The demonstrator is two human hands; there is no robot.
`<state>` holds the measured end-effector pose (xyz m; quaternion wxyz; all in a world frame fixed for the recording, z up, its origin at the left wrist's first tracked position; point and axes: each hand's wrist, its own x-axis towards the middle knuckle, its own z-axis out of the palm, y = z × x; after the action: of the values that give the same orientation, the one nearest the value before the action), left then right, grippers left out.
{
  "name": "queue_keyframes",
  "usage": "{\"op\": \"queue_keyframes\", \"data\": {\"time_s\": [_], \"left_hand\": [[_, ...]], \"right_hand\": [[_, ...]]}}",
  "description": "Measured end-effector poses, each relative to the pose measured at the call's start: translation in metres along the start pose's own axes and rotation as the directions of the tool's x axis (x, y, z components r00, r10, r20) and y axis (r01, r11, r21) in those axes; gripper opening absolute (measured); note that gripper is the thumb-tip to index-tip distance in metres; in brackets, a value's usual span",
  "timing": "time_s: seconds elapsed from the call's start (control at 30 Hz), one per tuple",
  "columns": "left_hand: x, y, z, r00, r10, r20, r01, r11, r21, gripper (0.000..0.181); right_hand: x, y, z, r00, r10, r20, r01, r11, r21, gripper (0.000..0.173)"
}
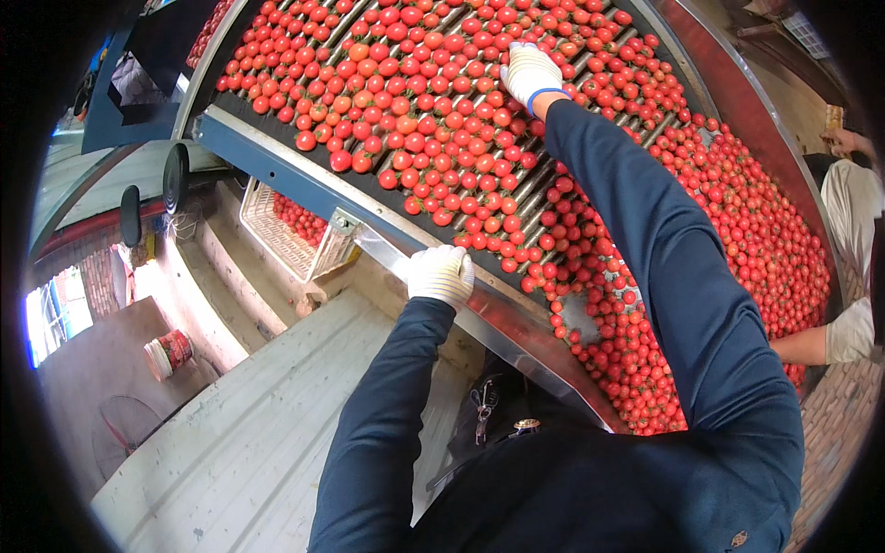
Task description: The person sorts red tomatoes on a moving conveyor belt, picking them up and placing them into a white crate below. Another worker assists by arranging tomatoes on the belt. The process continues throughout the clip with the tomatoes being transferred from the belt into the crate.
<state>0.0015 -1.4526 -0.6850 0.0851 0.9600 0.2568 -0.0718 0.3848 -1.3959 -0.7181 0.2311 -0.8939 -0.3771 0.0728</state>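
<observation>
Small red tomatoes (415, 142) cover a roller conveyor (539, 207) with metal rollers, and more lie heaped in the metal trough (767, 228) at the right. My right hand (532, 72), in a white striped glove with a blue cuff, reaches over the rollers among the tomatoes; its fingertips are hidden, so whether it holds one cannot be told. My left hand (442, 275), gloved likewise, rests with curled fingers on the conveyor's metal side rail (311, 166). A few tomatoes, some of them more orange, lie close to both hands.
Below the rail a white plastic crate (266, 225) holds more tomatoes. Another person's forearm (802, 345) reaches to the trough's right edge, with a hand (840, 142) farther up. A labelled tub (169, 354) lies on its side at lower left, above a fan (124, 432).
</observation>
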Motion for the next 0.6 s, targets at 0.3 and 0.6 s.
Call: {"op": "queue_keyframes", "data": {"time_s": [0.3,0.6], "left_hand": [[0.001,0.008,-0.012,0.982,-0.066,0.177,0.071,0.997,-0.019,0.027],[0.012,0.021,-0.007,0.987,-0.018,0.158,0.018,1.000,0.000,0.025]], "right_hand": [[0.016,-0.005,-0.002,0.989,0.033,0.146,-0.042,0.997,0.058,0.039],[0.003,0.025,0.015,0.986,0.165,0.031,-0.152,0.803,0.576,0.046]]}}
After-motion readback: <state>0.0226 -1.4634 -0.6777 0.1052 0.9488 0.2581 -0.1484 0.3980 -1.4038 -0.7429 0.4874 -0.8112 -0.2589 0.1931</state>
